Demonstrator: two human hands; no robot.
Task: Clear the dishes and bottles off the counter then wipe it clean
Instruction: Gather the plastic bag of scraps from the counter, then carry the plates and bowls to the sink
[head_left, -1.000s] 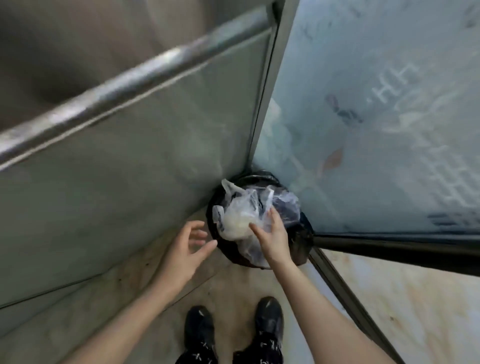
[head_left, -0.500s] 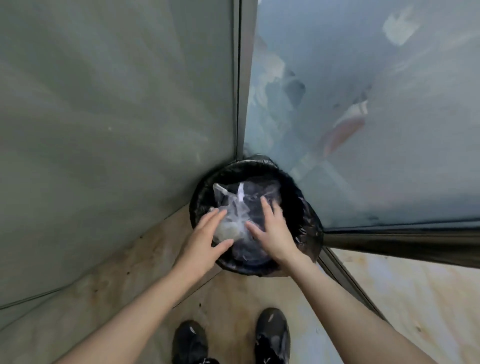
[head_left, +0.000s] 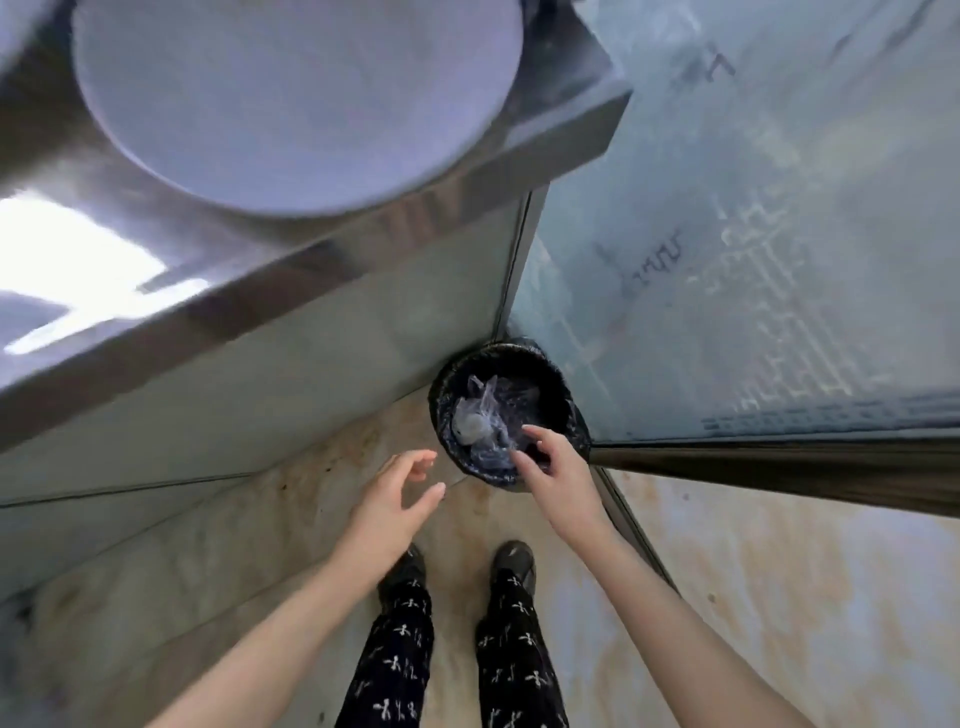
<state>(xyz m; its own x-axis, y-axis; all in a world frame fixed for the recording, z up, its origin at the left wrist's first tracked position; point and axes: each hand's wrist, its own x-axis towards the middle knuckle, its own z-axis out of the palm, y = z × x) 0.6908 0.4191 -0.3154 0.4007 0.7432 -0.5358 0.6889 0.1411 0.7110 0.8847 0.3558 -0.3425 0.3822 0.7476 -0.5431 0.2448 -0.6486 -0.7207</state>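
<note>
No writing here can be read. The frosted glass panel at the right carries marks that look like lettering. A row of thin dark strokes sits near its left edge. A single dark mark sits high near its top edge. A field of pale blocky characters runs down towards its lower edge. All of these are faint and smeared behind the frosting, and no letter or number can be made out. The black trousers bear small repeated white figures, which are a printed pattern and not text.
</note>
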